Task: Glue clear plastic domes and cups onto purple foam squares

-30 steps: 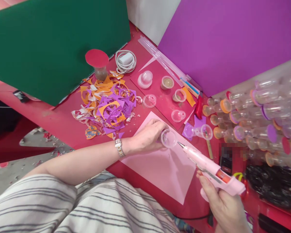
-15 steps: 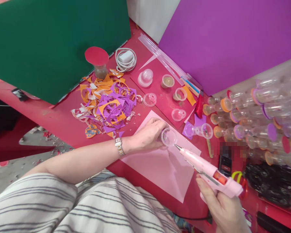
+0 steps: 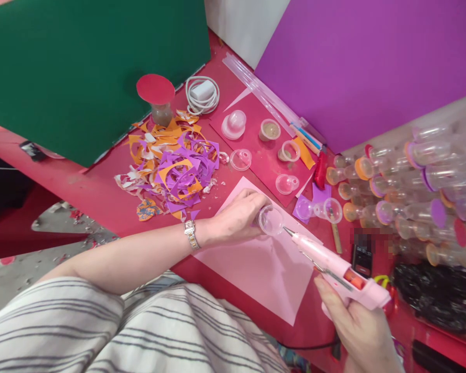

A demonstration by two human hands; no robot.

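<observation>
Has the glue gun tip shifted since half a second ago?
Yes, slightly. The glue gun tip has eased right and a little down across the pink sheet, staying at the rim of the clear cup.

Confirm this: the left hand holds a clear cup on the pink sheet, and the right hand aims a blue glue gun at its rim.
Not quite. The head view shows the glue gun is pink, not blue. The rest holds: the left hand holds the clear cup over the pink sheet, and the right hand aims the nozzle at its rim.
</observation>
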